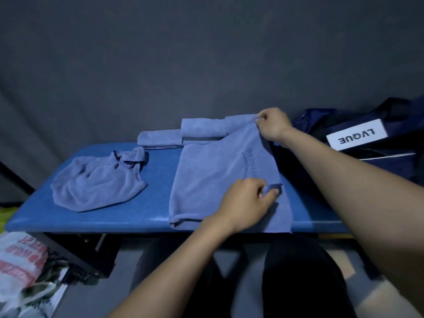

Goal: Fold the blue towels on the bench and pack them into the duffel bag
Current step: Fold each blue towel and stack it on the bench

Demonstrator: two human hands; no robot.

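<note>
four blue towels on the counter [128, 216]. at frame centre the left hand [245, 203] pinches the near right corner of the spread towel [213, 180], whose near edge overhangs; the right hand [273, 125] pinches its far corner. one crumpled towel [96, 182] lies left, two folded towels [183, 131] behind, and one duffel bag [367, 143] at the right edge.

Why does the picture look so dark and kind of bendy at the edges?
Head view: dim light, so the blue towel and bench look dull; the wide-angle lens bends the bench's edges and stretches the right hand's forearm; the plastic bag at the lower left is blurred, while the duffel bag's white label stays readable.
</note>
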